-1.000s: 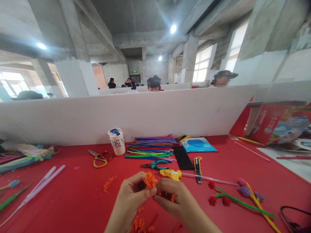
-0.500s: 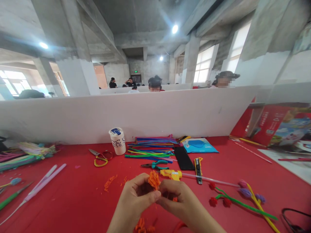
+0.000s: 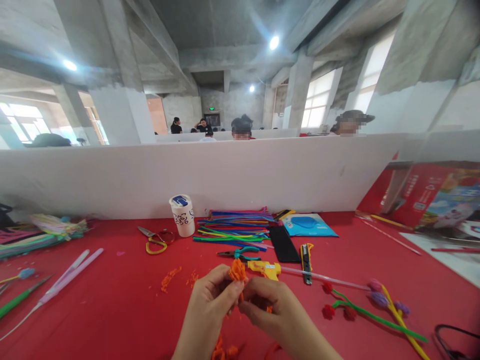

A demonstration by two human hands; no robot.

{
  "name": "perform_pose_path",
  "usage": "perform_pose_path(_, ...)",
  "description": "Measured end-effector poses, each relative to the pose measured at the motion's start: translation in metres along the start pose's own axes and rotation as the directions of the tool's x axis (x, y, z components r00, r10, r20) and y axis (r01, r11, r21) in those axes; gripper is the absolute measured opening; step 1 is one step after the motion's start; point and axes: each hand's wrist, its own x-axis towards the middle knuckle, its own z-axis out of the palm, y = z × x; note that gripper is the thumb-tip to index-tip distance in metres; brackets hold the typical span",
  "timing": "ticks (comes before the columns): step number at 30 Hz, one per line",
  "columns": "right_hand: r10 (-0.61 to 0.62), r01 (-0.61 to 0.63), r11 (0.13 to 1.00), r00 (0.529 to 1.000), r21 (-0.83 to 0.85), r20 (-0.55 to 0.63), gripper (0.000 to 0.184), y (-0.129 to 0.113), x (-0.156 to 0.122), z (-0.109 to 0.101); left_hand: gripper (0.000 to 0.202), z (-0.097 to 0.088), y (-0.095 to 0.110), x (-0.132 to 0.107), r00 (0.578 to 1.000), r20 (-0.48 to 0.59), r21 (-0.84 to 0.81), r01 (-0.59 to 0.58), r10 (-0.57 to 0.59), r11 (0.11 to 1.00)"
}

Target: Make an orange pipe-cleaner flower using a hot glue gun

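Between thumb and fingers, my left hand (image 3: 210, 300) pinches a bunched orange pipe-cleaner flower (image 3: 237, 270), its fuzzy loops pointing up. Close against it, my right hand (image 3: 270, 305) is closed with thumb and index finger together at the flower's lower end. A bit of orange shows under the right fingers, though most of what they grip is hidden. Below the hands lie more orange fuzzy pieces (image 3: 222, 350), partly cut off by the frame. Orange fluff scraps (image 3: 170, 279) are scattered on the red table (image 3: 123, 310) to the left.
Beyond my hands lie a yellow glue gun (image 3: 265, 269), teal pliers (image 3: 242, 253), a utility knife (image 3: 306, 263), a phone (image 3: 284, 244), a pipe-cleaner bundle (image 3: 232, 227), scissors (image 3: 152, 239) and a white cup (image 3: 182, 216). Red pompom stems (image 3: 375, 315) rest at right; a white partition (image 3: 262, 175) stands behind.
My left thumb has shifted up along the flower's base. The right fingertips have drawn slightly lower and apart from the left thumb. The view has shifted a little.
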Motion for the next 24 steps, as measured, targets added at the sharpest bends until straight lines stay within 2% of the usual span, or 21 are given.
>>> perform_pose_path(4, -0.023, 0.023, 0.999, 1.0, 0.026, -0.001, 0.012, -0.0018, -0.0014, 0.0021, 0.012, 0.0013, -0.0018, -0.0011, 0.998, 0.002, 0.038, -0.066, 0.066, 0.997)
perform_pose_path(8, -0.049, 0.049, 0.999, 0.998, -0.007, -0.046, 0.015, -0.0028, -0.0026, 0.0016, 0.01, 0.0063, -0.003, -0.0041, 0.984, -0.041, 0.064, -0.171, 0.173, 0.983)
perform_pose_path(11, -0.108, 0.1, 0.991, 0.99, -0.087, -0.092, 0.016, -0.0028, -0.0041, 0.0012, 0.013, 0.0087, -0.0027, -0.0058, 0.97, -0.096, 0.199, -0.199, 0.222, 0.959)
perform_pose_path(15, -0.168, 0.134, 0.962, 0.978, -0.238, -0.127, 0.019, -0.0012, -0.0061, 0.0033, 0.021, 0.0082, -0.0015, -0.0054, 0.953, -0.099, 0.362, -0.234, 0.287, 0.902)
perform_pose_path(20, -0.227, 0.172, 0.925, 0.965, -0.338, -0.133, 0.021, 0.0028, -0.0062, 0.0072, 0.019, 0.0083, -0.0019, -0.0034, 0.967, -0.088, 0.316, -0.2, 0.239, 0.927)
perform_pose_path(24, -0.231, 0.164, 0.916, 0.962, -0.367, -0.146, 0.018, 0.0036, -0.0077, 0.0099, 0.019, 0.0074, -0.0089, 0.0003, 0.992, -0.074, 0.127, -0.088, 0.098, 0.988)
